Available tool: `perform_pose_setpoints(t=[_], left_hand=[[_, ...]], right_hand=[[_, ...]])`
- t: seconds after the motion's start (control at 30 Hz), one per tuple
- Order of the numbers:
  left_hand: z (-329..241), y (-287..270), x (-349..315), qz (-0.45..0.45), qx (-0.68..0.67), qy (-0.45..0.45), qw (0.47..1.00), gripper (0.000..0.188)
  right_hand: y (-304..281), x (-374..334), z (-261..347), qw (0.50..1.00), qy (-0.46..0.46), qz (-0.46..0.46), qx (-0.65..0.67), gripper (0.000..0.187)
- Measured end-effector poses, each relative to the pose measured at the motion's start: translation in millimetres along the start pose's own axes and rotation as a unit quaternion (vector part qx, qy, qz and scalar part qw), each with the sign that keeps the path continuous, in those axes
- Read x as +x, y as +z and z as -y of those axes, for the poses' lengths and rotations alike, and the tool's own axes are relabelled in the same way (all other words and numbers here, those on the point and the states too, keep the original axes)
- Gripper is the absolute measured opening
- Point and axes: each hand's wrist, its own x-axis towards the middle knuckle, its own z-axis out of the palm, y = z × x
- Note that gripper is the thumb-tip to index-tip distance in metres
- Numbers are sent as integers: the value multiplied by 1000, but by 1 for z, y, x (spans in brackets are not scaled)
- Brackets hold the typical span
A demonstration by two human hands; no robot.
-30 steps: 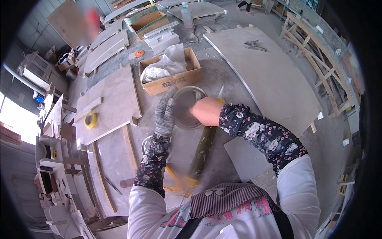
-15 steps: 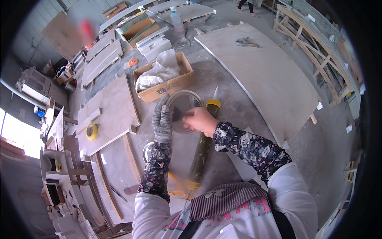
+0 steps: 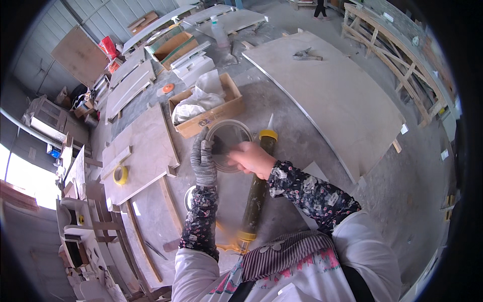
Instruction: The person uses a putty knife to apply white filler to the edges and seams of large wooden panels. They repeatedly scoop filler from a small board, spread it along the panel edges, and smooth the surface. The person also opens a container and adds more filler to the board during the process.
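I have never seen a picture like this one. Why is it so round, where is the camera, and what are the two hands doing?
The camera sits on the person's head and looks down through a very wide lens, so the picture is round and straight edges bend. The forearms enter from below. The left hand wears a grey knit glove and touches the rim of a round ring-shaped piece lying on the stone worktop. The bare right hand rests on the same ring. A long caulking gun with yellow ends lies under the right forearm. Behind are a cardboard box with white bags, a large pale slab and a yellow tape roll.
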Motion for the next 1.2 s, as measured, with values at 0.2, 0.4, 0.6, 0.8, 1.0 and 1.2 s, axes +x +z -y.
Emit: perform_pose_setpoints(t=[0.2,0.4,0.6,0.8,1.0,1.2], left_hand=[[0,0,1,-1,28,31,999,45],[2,-1,2,-13,-19,12,1000,43],[4,1,-5,-2,42,38,998,44],[3,4,-9,-10,24,38,999,44],[4,3,-8,-17,11,16,1000,43],[5,4,-9,-24,-6,-28,999,41]], right_hand=[[-18,-13,0,912,-182,-107,-351,37],[-20,-35,9,787,-284,-160,-524,24],[-11,-43,15,753,-286,-70,-588,24],[-13,-48,9,812,-294,-41,-502,21],[-17,-48,1,891,-238,-42,-383,30],[-11,-52,-13,976,-173,-25,-132,35]])
